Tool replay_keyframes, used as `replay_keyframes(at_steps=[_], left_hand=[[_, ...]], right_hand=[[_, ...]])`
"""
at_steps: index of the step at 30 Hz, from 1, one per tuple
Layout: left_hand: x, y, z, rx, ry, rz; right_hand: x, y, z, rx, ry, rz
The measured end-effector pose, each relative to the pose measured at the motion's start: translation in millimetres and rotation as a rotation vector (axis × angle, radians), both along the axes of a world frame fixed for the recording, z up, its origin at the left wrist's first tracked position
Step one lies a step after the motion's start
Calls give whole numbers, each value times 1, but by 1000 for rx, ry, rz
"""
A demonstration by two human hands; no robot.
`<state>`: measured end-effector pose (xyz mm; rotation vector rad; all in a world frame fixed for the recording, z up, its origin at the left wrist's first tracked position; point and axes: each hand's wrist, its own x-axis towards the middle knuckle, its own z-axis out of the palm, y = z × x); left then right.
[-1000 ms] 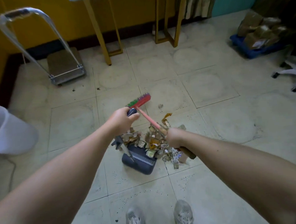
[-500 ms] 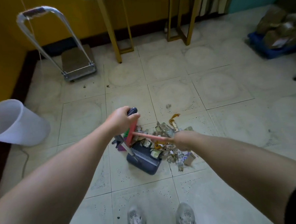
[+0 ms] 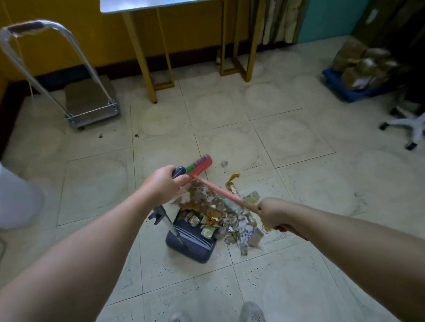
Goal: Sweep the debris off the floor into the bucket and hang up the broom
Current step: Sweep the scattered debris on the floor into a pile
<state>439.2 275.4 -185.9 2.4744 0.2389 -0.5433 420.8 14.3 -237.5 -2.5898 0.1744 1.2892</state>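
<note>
left hand (image 3: 164, 185) grips dustpan handle (image 3: 179, 172) | right hand (image 3: 274, 211) grips broom (image 3: 223, 192) | broom head (image 3: 199, 164) back out past left hand | debris (image 3: 216, 210) needs another pull

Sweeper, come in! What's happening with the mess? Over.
Left hand grips dustpan handle, right hand grips broom. Debris partly in dustpan, partly on floor. Bucket far left, bare floor between.

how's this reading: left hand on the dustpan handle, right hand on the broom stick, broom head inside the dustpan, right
One slip: in the head view the broom head is beyond the debris, by the left hand, not inside the dustpan. Both holds are as you say.
</note>
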Motion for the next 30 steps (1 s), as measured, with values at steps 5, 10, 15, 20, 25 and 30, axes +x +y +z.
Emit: replay_keyframes(at_steps=[5, 10, 15, 20, 25, 30], left_hand=[[1, 5, -2, 30, -8, 7], [0, 9, 1, 19, -17, -2], [0, 6, 4, 19, -13, -13], [-3, -9, 7, -7, 13, -25], [-8, -11, 6, 5, -10, -23], [-9, -2, 1, -7, -15, -39]], right_hand=[[6, 32, -28, -33, 46, 36], [-47, 13, -10, -123, 118, 46], [-62, -24, 22, 69, 125, -49], [-54, -33, 10, 84, 57, -231], [-46, -8, -6, -14, 34, -223], [-94, 14, -11, 12, 159, -186]])
